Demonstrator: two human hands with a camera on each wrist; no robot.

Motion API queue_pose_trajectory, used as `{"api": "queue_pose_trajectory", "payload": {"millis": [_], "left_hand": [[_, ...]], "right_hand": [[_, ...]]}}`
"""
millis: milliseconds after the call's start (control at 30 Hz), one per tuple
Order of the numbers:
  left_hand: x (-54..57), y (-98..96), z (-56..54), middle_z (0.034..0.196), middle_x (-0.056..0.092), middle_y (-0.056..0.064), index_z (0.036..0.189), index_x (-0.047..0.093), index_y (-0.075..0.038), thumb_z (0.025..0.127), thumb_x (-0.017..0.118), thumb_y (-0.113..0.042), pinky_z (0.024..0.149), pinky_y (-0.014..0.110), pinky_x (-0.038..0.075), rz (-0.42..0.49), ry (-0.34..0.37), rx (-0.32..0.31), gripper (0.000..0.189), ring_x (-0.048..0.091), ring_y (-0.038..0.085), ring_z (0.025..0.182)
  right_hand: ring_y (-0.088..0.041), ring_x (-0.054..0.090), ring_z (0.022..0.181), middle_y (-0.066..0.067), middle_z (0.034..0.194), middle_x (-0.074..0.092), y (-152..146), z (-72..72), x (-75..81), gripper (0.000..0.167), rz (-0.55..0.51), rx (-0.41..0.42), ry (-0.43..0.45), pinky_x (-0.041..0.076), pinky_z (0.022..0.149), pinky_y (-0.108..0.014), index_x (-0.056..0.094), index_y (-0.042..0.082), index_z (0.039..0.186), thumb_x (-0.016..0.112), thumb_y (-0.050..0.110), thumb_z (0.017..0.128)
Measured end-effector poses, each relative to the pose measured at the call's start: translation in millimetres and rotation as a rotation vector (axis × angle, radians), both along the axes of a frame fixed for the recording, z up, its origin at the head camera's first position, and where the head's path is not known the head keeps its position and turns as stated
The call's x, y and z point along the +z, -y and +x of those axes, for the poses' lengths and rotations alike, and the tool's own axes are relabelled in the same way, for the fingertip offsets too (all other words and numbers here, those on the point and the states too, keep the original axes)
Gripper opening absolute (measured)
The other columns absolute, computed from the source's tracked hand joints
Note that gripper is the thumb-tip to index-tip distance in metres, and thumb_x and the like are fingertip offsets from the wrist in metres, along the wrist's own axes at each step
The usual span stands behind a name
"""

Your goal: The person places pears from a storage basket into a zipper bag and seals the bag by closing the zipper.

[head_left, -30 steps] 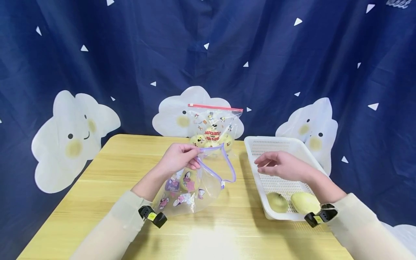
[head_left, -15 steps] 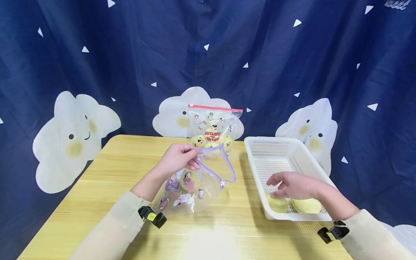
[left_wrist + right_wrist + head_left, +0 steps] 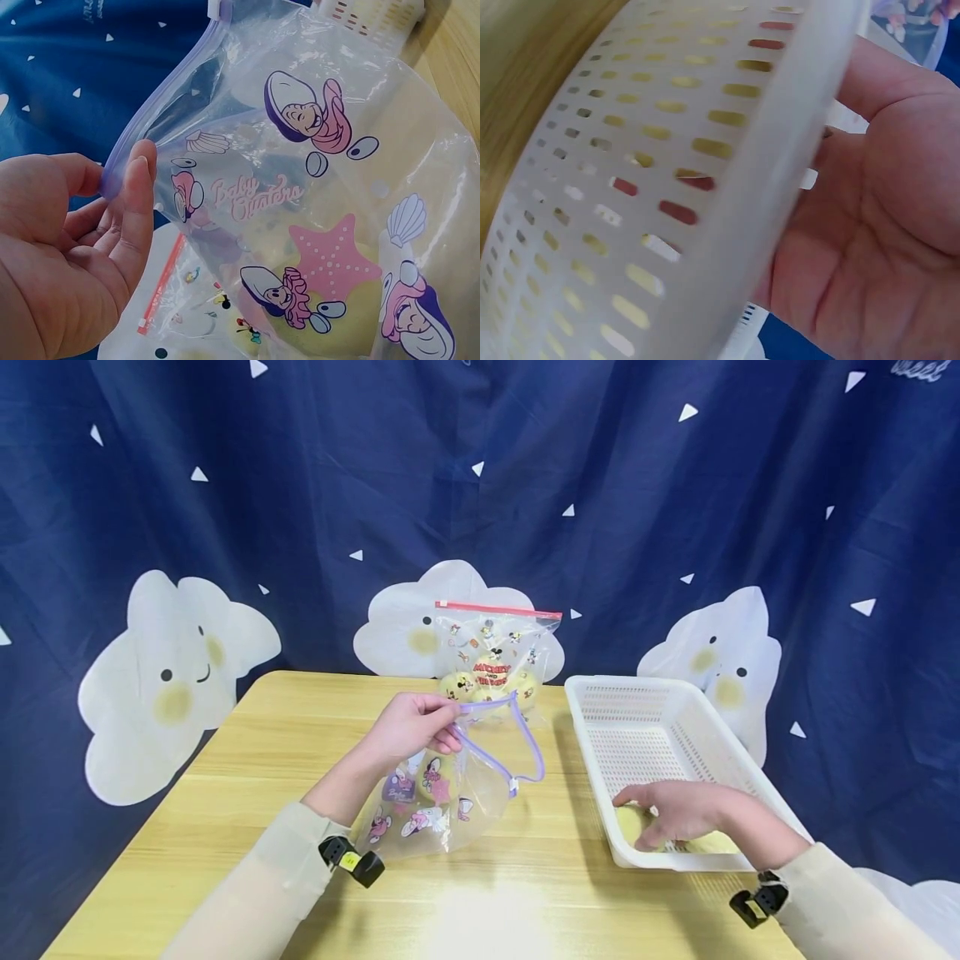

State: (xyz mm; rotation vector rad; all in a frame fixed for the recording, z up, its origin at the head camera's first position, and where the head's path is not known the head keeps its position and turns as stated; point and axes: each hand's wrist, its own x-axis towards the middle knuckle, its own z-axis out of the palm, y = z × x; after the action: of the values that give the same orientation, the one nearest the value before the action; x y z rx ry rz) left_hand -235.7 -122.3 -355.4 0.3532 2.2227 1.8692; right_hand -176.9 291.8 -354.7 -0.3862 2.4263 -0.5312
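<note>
My left hand (image 3: 412, 727) pinches the purple zip rim of a clear slider bag (image 3: 480, 818) between thumb and fingers. The bag's mouth gapes, and the left wrist view shows a pale yellow fruit (image 3: 330, 330) inside, behind a pink starfish print. My right hand (image 3: 686, 814) reaches into the near end of a white plastic basket (image 3: 757, 777), thumb and fingers round a yellow-green round fruit (image 3: 630, 827). A second pale yellow fruit (image 3: 712, 842) lies beside it, partly under the hand. In the right wrist view, the basket wall (image 3: 652, 105) hides most of the fingers.
A clear bag with a red zip (image 3: 498, 610), filled with several yellow fruits, stands upright at the back of the wooden table (image 3: 300, 727). Behind the table hangs a dark blue curtain (image 3: 315, 477) with cloud prints.
My right hand has moved from above the basket's middle down and towards me, onto the round fruit at its near end. My left hand and the purple-zip bag have stayed in place.
</note>
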Motion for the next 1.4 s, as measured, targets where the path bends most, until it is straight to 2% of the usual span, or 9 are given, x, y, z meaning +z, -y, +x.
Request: {"api": "queue_pose_trajectory", "payload": {"millis": [100, 133, 333, 633, 700, 833, 900, 1133, 1400], "left_hand": [[0.1, 0.3, 0.4, 0.081, 0.078, 0.007, 0.127, 0.076, 0.007, 0.110, 0.067, -0.018, 0.069, 0.024, 0.068, -0.004, 0.002, 0.001, 0.031, 0.078, 0.013, 0.070], [0.2, 0.3, 0.4, 0.081, 0.078, 0.007, 0.127, 0.076, 0.007, 0.110, 0.067, -0.018, 0.070, 0.024, 0.068, -0.006, 0.002, 0.001, 0.031, 0.078, 0.013, 0.071], [0.1, 0.1, -0.1, 0.081, 0.078, 0.007, 0.126, 0.076, 0.007, 0.110, 0.067, -0.019, 0.070, 0.025, 0.068, -0.010, 0.002, 0.006, 0.031, 0.078, 0.012, 0.071], [-0.7, 0.0, 0.4, 0.080, 0.077, 0.006, 0.126, 0.075, 0.007, 0.110, 0.066, -0.017, 0.069, 0.025, 0.068, -0.003, 0.007, 0.005, 0.030, 0.078, 0.012, 0.070], [-0.7, 0.2, 0.6, 0.079, 0.077, 0.006, 0.126, 0.075, 0.007, 0.110, 0.066, -0.017, 0.069, 0.025, 0.068, -0.001, 0.007, 0.004, 0.031, 0.078, 0.012, 0.070], [-0.9, 0.5, 0.7, 0.079, 0.077, 0.005, 0.128, 0.074, 0.008, 0.111, 0.065, -0.017, 0.069, 0.024, 0.068, 0.005, 0.004, -0.003, 0.032, 0.078, 0.012, 0.070], [-1.1, 0.6, 0.6, 0.079, 0.077, 0.005, 0.129, 0.074, 0.008, 0.111, 0.065, -0.017, 0.069, 0.024, 0.068, 0.004, 0.003, -0.004, 0.032, 0.078, 0.012, 0.070], [-1.5, 0.1, 0.2, 0.080, 0.076, 0.006, 0.130, 0.074, 0.008, 0.111, 0.065, -0.017, 0.069, 0.024, 0.068, -0.005, 0.008, 0.000, 0.032, 0.078, 0.012, 0.071], [-1.1, -0.7, 0.0, 0.079, 0.077, 0.005, 0.129, 0.074, 0.008, 0.111, 0.065, -0.016, 0.068, 0.024, 0.067, 0.001, 0.010, 0.003, 0.032, 0.077, 0.012, 0.070]], "right_hand": [[-0.019, 0.055, 0.066, -0.012, 0.099, 0.063, 0.5, 1.7, -4.2, 0.068, -0.038, -0.063, 0.082, 0.050, 0.059, -0.027, 0.058, 0.013, 0.152, 0.082, 0.004, 0.090], [-0.018, 0.052, 0.063, -0.009, 0.093, 0.060, 0.6, 2.3, -5.2, 0.068, -0.046, -0.072, 0.097, 0.047, 0.057, -0.025, 0.057, 0.014, 0.152, 0.082, 0.002, 0.090], [-0.016, 0.052, 0.059, -0.004, 0.082, 0.057, 0.6, 3.0, -6.8, 0.066, -0.030, -0.025, 0.061, 0.044, 0.054, -0.020, 0.058, 0.015, 0.150, 0.081, 0.002, 0.089], [-0.011, 0.055, 0.056, 0.000, 0.072, 0.060, -3.1, 1.9, -7.3, 0.061, 0.014, 0.068, -0.010, 0.045, 0.056, -0.022, 0.060, 0.016, 0.147, 0.082, 0.012, 0.091], [-0.010, 0.058, 0.062, 0.002, 0.077, 0.063, -4.9, 1.2, -7.4, 0.061, 0.034, 0.111, -0.060, 0.049, 0.063, -0.024, 0.061, 0.016, 0.146, 0.084, 0.016, 0.090], [-0.015, 0.061, 0.088, 0.000, 0.101, 0.067, -9.3, -0.7, -7.0, 0.064, 0.061, 0.162, -0.153, 0.052, 0.082, -0.033, 0.063, 0.015, 0.146, 0.087, 0.023, 0.087], [-0.018, 0.057, 0.098, -0.001, 0.110, 0.065, -11.3, -1.2, -6.4, 0.066, 0.064, 0.150, -0.178, 0.051, 0.086, -0.037, 0.063, 0.016, 0.146, 0.089, 0.026, 0.086], [-0.016, 0.060, 0.085, 0.002, 0.090, 0.066, -15.1, -2.0, -2.7, 0.072, 0.010, 0.031, -0.261, 0.051, 0.077, -0.035, 0.061, 0.011, 0.148, 0.089, 0.034, 0.087], [-0.017, 0.063, 0.083, -0.003, 0.094, 0.071, -8.1, -8.9, 3.1, 0.077, -0.022, -0.121, -0.439, 0.053, 0.074, -0.036, 0.055, 0.005, 0.154, 0.083, 0.045, 0.094]]}}
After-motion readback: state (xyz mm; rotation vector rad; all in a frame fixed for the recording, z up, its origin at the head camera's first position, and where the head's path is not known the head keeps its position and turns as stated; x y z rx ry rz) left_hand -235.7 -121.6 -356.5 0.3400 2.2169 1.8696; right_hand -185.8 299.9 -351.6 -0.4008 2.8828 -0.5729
